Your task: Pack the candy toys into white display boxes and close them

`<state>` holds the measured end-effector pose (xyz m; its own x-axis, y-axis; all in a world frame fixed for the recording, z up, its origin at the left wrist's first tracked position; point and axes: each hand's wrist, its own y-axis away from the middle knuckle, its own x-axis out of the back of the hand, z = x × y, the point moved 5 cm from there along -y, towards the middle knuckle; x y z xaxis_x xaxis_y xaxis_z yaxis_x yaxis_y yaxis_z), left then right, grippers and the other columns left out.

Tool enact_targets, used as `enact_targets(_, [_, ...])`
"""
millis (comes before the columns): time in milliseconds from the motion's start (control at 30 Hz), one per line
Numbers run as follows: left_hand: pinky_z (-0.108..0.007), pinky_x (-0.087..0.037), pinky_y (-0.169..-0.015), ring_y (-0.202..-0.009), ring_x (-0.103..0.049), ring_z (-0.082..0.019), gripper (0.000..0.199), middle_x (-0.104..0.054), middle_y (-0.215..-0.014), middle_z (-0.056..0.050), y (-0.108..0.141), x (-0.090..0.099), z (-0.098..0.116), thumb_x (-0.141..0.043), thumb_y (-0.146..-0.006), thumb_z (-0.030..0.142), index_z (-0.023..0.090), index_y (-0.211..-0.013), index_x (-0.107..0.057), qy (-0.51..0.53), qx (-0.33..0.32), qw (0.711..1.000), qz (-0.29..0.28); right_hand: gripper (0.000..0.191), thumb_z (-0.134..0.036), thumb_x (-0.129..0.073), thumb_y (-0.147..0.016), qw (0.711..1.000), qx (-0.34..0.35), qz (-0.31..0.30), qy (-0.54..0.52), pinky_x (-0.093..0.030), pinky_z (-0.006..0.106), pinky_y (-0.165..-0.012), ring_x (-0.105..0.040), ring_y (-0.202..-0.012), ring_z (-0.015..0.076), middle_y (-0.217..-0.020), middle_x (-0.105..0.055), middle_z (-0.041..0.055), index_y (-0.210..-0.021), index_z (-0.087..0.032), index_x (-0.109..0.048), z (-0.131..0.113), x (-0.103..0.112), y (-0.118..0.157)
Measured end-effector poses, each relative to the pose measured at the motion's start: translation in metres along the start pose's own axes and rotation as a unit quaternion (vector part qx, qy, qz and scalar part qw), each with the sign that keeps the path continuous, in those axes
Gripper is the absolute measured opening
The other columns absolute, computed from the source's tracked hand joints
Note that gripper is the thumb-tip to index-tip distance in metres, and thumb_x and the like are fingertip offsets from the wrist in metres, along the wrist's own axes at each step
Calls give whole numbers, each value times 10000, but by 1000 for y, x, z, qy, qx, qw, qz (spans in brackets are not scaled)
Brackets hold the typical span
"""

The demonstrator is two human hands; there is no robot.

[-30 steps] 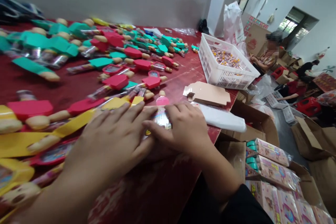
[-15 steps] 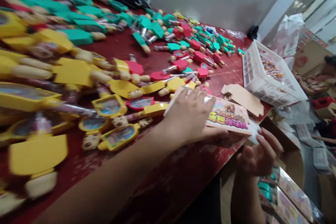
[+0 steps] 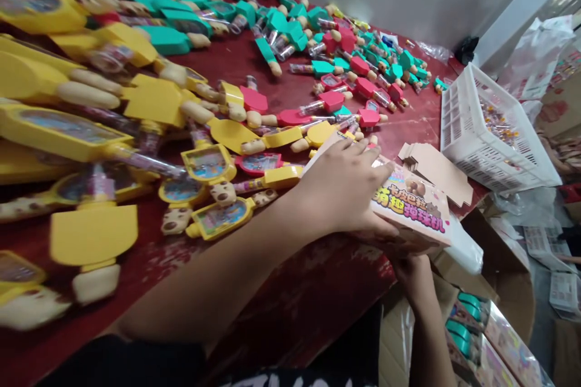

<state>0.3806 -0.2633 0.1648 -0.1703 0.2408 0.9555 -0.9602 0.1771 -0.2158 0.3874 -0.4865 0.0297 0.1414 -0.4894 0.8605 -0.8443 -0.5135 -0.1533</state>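
A printed cardboard box (image 3: 415,202), pink with Chinese lettering and a brown cartoon animal, is tilted over the table's front edge. My left hand (image 3: 342,187) grips its left part, with fingers across the top and the thumb along the near side. My right hand (image 3: 406,257) is beneath the box's near right side; its fingers are hidden there. Clear plastic wrap (image 3: 465,248) sticks out past the box's right end. Left of the box lie yellow toys (image 3: 222,217) with small picture windows and beige animal heads. Flat cardboard pieces (image 3: 438,172) lie just behind the box.
Many green toys (image 3: 284,33) and red toys (image 3: 331,100) cover the back of the red table (image 3: 290,290). A white crate (image 3: 499,133) of small wrapped items stands at the right. Below the edge, an open carton (image 3: 503,266) is beside packed boxes (image 3: 503,338) with green toys.
My right hand has moved from the plastic at the box's right end to underneath the box. More of the plastic now shows. The view has shifted slightly; my left hand keeps its grip.
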Motion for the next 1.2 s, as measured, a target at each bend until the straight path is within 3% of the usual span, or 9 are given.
enact_targets(167, [-507, -291, -1040, -1259, -392, -373, 954, -464, -1337, -184, 1, -5, 2, -587, -579, 802, 155, -1271, -483, -12, 1, 1000, -1, 254, -349, -560, -765, 995, -94, 1, -35, -453, 271, -513, -628, -573, 212, -612, -683, 76, -615, -192, -692, 23, -14, 0])
enact_targets(333, [-515, -274, -1066, -1296, -338, -390, 926, -411, -1379, -195, 3, -9, 9, -740, -604, 614, 156, -1335, -401, -45, -54, 998, -4, 397, -418, -564, -767, 994, -88, 48, -47, -334, 216, -402, -474, -410, 126, -426, -537, 21, -458, -169, -561, 25, -17, 3])
enact_targets(500, [-545, -272, -1065, -1306, -313, -406, 922, -373, -1402, -205, 7, -13, 11, -732, -636, 581, 156, -1365, -361, -53, -48, 997, -8, 355, -442, -561, -793, 989, -66, 110, -67, -345, 205, -453, -438, -472, 98, -503, -519, -7, -583, -157, -574, 19, -7, 9])
enact_targets(667, [-550, -238, -1080, -1325, -280, -413, 921, -314, -1432, -233, 7, -18, 15, -709, -674, 563, 142, -1395, -318, -62, -38, 997, -8, 376, -452, -509, -817, 987, -67, 132, -67, -330, 209, -438, -388, -436, 85, -467, -470, -22, -570, -169, -512, 24, -20, 10])
enact_targets(767, [-538, -228, -1084, -1328, -274, -406, 918, -326, -1426, -228, 6, -19, 16, -708, -662, 576, 153, -1389, -337, -58, -28, 998, -9, 357, -442, -501, -832, 993, -52, 79, -66, -387, 216, -463, -471, -466, 103, -520, -559, 5, -629, -159, -578, 30, -18, 5])
enact_targets(900, [-540, -176, -1096, -1344, -243, -390, 935, -294, -1447, -212, 4, -19, 17, -670, -656, 632, 182, -1398, -323, -57, -10, 998, -39, 324, -457, -546, -815, 998, -42, 0, -41, -494, 251, -579, -624, -629, 163, -689, -682, 37, -739, -171, -678, 50, 11, -14])
enact_targets(967, [-543, -180, -1088, -1340, -244, -388, 940, -297, -1445, -208, -1, -17, 19, -660, -645, 644, 179, -1391, -328, -63, -12, 997, -49, 328, -438, -513, -846, 997, -75, 14, 0, -523, 304, -688, -655, -792, 205, -865, -707, 76, -896, -165, -688, 67, 29, -25])
enact_targets(1067, [-548, -229, -1054, -1276, -324, -407, 951, -397, -1351, -242, -14, -13, 24, -606, -622, 715, 108, -1324, -400, -82, -9, 995, -56, 351, -365, -593, -824, 985, -147, 49, 80, -471, 416, -900, -577, -1075, 267, -1135, -634, 153, -1080, -126, -628, 93, 45, -35])
enact_targets(1200, [-546, -233, -1056, -1234, -382, -387, 958, -439, -1320, -221, -35, -16, 33, -529, -624, 764, 111, -1315, -409, -78, -35, 992, -95, 254, -316, -604, -857, 967, -211, 15, 144, -466, 426, -917, -582, -1041, 208, -1111, -619, 93, -1038, -136, -612, 113, 45, -41])
